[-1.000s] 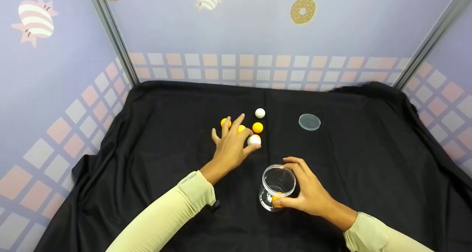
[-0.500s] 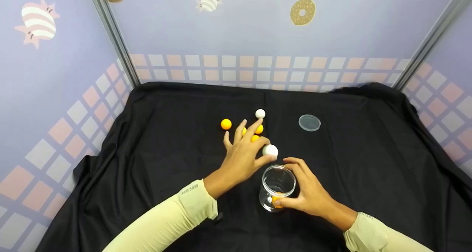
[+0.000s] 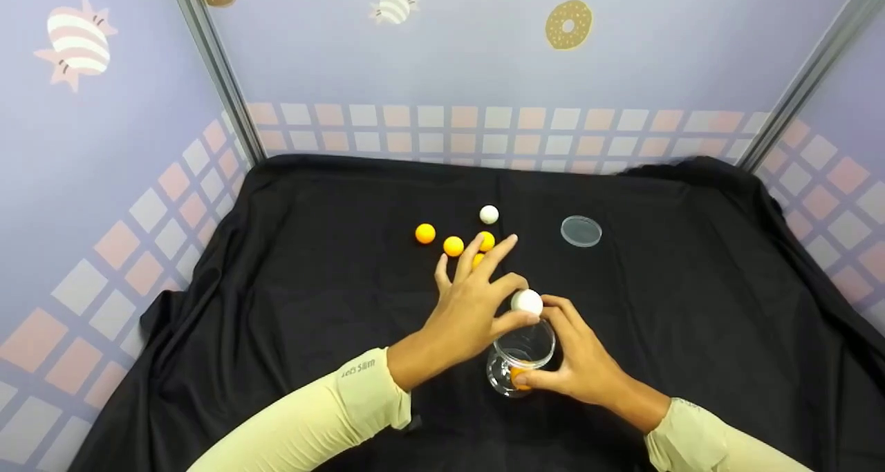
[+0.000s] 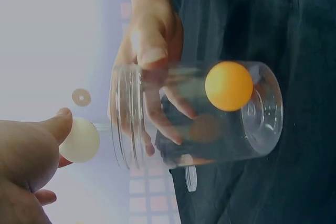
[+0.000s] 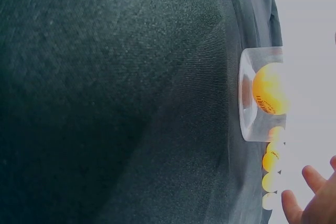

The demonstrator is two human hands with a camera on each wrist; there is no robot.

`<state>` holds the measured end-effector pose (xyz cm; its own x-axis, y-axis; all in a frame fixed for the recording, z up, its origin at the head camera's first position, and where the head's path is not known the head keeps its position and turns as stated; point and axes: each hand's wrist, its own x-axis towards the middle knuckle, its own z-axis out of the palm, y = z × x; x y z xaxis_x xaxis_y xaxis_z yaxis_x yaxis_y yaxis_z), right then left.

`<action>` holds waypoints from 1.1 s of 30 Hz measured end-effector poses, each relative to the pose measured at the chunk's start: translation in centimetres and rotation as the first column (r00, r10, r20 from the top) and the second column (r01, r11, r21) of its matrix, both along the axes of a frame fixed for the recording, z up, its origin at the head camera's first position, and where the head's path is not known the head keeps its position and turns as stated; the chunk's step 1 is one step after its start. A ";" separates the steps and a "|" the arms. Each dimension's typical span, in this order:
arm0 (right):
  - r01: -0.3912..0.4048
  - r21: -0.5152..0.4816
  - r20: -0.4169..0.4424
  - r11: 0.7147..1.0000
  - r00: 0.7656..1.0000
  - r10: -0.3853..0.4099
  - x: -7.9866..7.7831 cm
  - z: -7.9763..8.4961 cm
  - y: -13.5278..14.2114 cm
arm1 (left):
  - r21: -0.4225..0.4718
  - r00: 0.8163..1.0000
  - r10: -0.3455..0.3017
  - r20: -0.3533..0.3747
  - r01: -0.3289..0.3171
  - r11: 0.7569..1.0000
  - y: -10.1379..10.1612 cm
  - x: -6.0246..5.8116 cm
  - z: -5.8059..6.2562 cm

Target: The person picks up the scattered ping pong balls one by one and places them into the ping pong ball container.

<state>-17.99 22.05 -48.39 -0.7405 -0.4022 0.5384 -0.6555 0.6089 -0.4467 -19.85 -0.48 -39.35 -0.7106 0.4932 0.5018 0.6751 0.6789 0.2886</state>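
Note:
Between thumb and index finger, my left hand [image 3: 470, 313] pinches a white ping-pong ball [image 3: 527, 303] just above the rim of a clear plastic jar [image 3: 501, 372]. The same white ball [image 4: 82, 140] appears outside the jar's mouth in the left wrist view. My right hand [image 3: 581, 354] grips the jar from its right side. One orange ball [image 4: 229, 86] lies inside, near the jar's bottom. Beyond my left hand, several orange balls [image 3: 453, 246] and another white ball [image 3: 489, 214] rest on the cloth; my fingers partly cover some of them.
A clear round lid [image 3: 581, 231] lies on the black cloth [image 3: 332, 251], right of the loose balls. Patterned panels [image 3: 442, 57] stand behind and at both sides of the cloth-covered table.
My left hand has carried the white ball from the loose group right and nearer, over to the jar's rim. The right hand and the jar have stayed in place.

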 end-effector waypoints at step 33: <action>-0.019 -0.015 0.023 1.000 1.000 0.019 0.0 0.1 0.0 | -0.062 0.999 -0.043 0.002 0.043 0.997 -0.1 1.6 -0.3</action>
